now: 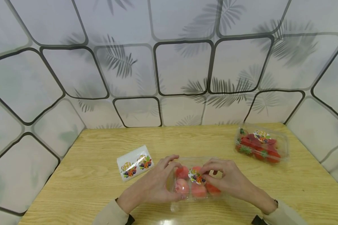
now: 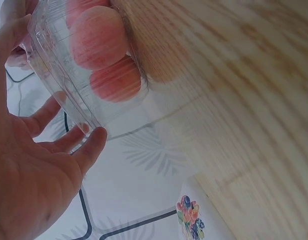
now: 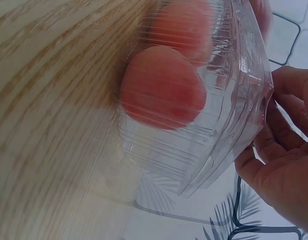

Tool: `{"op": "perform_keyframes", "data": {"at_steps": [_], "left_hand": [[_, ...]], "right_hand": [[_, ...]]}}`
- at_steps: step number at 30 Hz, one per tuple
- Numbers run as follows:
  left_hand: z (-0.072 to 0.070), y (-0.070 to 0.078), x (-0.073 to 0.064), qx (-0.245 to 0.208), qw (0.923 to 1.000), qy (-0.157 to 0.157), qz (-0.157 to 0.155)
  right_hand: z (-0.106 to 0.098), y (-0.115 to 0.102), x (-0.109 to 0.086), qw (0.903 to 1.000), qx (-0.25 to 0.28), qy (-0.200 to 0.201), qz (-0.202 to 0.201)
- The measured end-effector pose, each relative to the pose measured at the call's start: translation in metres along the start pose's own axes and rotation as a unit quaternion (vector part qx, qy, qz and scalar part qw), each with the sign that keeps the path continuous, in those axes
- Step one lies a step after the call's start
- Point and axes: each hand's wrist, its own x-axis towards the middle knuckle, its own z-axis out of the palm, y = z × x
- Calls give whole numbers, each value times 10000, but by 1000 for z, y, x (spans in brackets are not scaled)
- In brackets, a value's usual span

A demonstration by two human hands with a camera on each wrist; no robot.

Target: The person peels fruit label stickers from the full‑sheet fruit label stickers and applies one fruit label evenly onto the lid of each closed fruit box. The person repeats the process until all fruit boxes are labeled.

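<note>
A clear plastic clamshell box [image 1: 197,160] of peaches [image 1: 182,186] sits on the table with its lid down. My left hand [image 1: 157,182] grips its left side, thumb at the near edge and fingers over the lid. In the left wrist view, those fingertips [image 2: 97,137] lie along the lid's rim. A round fruit-print sticker [image 1: 195,177] is on top of the lid. My right hand [image 1: 231,179] pinches the right edge of this sticker between thumb and index finger. From the right wrist view, the hand shows beyond the lid, and the sticker is hidden.
On the wooden table [image 1: 95,162], a white sheet with two fruit stickers [image 1: 135,163] lies left of the box. At the back right stands another clear box [image 1: 283,147], holding strawberries, with a similar sticker on its lid. A patterned backdrop [image 1: 183,68] borders the table.
</note>
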Motion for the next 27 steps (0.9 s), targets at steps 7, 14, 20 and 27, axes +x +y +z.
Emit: {"op": "perform_keyframes", "data": {"at_steps": [7, 14, 20, 27], "left_hand": [[0, 0, 0, -8, 10000, 7, -10], [0, 0, 0, -61, 9999, -56, -59], [0, 0, -1, -48, 9999, -73, -93], [-1, 1, 0, -24, 9999, -54, -81]], "right_hand": [[3, 3, 1, 9996, -25, 70, -271], [4, 4, 0, 9995, -125, 99, -267], [5, 5, -1, 9994, -215, 96, -253], [5, 8, 0, 9981, -316, 98, -517]]}}
